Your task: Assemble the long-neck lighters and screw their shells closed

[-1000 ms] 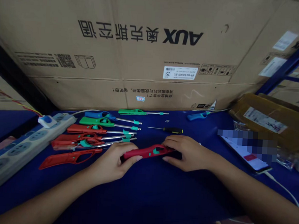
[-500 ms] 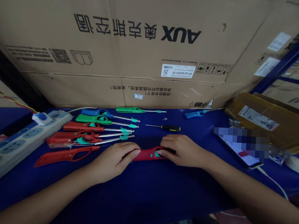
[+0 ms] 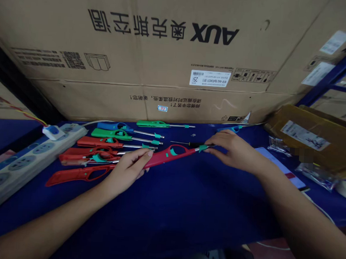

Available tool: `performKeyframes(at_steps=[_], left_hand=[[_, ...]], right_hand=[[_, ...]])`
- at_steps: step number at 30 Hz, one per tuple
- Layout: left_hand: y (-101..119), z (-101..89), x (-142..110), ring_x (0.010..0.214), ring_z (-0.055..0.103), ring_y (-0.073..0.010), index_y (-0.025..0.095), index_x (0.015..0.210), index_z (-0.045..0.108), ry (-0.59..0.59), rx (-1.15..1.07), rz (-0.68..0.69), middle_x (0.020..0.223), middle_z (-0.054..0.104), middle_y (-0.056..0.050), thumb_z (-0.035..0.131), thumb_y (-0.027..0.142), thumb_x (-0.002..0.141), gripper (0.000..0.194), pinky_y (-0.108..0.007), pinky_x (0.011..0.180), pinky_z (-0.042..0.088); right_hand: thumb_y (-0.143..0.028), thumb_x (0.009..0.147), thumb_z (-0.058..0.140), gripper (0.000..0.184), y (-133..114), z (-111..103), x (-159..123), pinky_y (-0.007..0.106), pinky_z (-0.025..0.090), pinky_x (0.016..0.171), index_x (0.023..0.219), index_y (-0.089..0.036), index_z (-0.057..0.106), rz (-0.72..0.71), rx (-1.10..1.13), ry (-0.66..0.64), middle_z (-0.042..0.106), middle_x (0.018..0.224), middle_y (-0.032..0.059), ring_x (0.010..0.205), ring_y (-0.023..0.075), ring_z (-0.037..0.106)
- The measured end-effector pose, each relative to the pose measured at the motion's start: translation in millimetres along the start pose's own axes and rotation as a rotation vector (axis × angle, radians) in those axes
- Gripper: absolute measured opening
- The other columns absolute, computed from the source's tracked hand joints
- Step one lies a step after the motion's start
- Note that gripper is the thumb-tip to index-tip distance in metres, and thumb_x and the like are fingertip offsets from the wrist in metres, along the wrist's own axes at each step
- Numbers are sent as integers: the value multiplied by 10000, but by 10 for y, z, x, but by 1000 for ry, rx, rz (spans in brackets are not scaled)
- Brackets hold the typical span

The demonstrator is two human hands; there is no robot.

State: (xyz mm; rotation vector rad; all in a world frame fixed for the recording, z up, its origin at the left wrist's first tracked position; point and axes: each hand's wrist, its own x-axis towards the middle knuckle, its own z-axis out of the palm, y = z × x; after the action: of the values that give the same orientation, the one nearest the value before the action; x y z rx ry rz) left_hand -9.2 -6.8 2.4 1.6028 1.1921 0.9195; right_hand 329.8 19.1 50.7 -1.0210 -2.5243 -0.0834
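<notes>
My left hand is closed around the handle end of a red long-nosed gas lighter with a green trigger. My right hand pinches the far end of its metal tube, just past a green clip. The lighter is raised over the blue table, tilted up toward the right. Behind it lies a thin screwdriver, its dark handle partly hidden by my right fingers. To the left lie several lighters, among them a blue one, a green one and an empty-looking red casing.
A white power strip runs along the left edge. Another green lighter and a blue handle piece lie near the tall cardboard box. At right are a phone on a cable and a brown parcel.
The red lighter has been lifted and tilted, so its metal tube shows. My right hand has moved from the trigger area to the tube's tip, up and rightward.
</notes>
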Motion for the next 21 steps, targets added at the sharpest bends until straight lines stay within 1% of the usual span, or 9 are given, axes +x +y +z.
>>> performKeyframes(at_steps=[2, 4, 6, 8, 10, 12, 15, 17, 21], left_hand=[[7, 45, -30, 453, 400, -82, 183, 849, 568, -20, 30, 11, 607, 470, 54, 513, 622, 931, 450, -186, 426, 287], [31, 95, -69, 473, 408, -82, 180, 862, 599, -37, 138, 73, 605, 472, 53, 502, 571, 959, 414, -182, 436, 292], [62, 139, -110, 497, 433, -85, 181, 881, 629, -60, 233, 130, 605, 491, 48, 492, 515, 982, 376, -182, 453, 308], [81, 163, -140, 518, 458, -88, 186, 909, 646, -70, 268, 167, 613, 508, 45, 476, 482, 998, 352, -182, 469, 327], [79, 161, -153, 517, 452, -84, 192, 941, 650, -50, 272, 192, 625, 510, 46, 468, 470, 1008, 339, -179, 465, 327], [61, 138, -147, 508, 438, -78, 196, 958, 647, -2, 264, 201, 639, 511, 48, 470, 472, 1011, 332, -172, 459, 332], [38, 103, -125, 507, 460, -73, 188, 939, 637, 72, 214, 194, 646, 515, 45, 475, 493, 1007, 352, -163, 475, 388], [39, 101, -116, 467, 468, -71, 182, 937, 631, 83, 154, 158, 613, 509, 51, 500, 516, 988, 362, -162, 444, 392], [48, 139, -128, 345, 452, -78, 184, 1011, 625, 44, 54, 30, 546, 537, 73, 644, 538, 885, 377, -176, 342, 362]], right_hand=[[-290, 1004, 556, 173, -70, 50, 16, 395, 456, 896, 1040, -187, 690, -72, 33, -31, 751, 967, 72, 880, 212, 674], [-246, 1025, 503, 205, -171, 110, 32, 378, 450, 895, 1032, -188, 699, -106, 104, -84, 749, 967, 70, 900, 201, 670], [-200, 1028, 471, 228, -270, 157, 44, 342, 463, 863, 1049, -184, 697, -122, 197, -152, 737, 952, 66, 886, 183, 656], [-197, 1023, 465, 234, -339, 168, 48, 325, 476, 836, 1094, -170, 687, -113, 238, -183, 719, 949, 77, 877, 182, 643], [-236, 1007, 500, 230, -364, 139, 40, 348, 481, 857, 1133, -157, 677, -97, 209, -163, 708, 985, 97, 906, 202, 637], [-285, 977, 559, 250, -351, 89, 25, 394, 474, 903, 1160, -155, 669, -83, 145, -131, 708, 1046, 113, 957, 231, 640], [-297, 969, 582, 242, -301, 43, 4, 433, 466, 931, 1152, -165, 669, -76, 67, -106, 725, 1082, 109, 977, 245, 662], [-279, 993, 558, 202, -273, 57, -2, 425, 476, 922, 1115, -168, 675, -101, 53, -84, 737, 1046, 96, 952, 233, 674], [-255, 1025, 508, 213, -266, 150, 2, 367, 520, 847, 1107, -138, 666, -157, 85, -20, 725, 1000, 115, 909, 217, 668]])
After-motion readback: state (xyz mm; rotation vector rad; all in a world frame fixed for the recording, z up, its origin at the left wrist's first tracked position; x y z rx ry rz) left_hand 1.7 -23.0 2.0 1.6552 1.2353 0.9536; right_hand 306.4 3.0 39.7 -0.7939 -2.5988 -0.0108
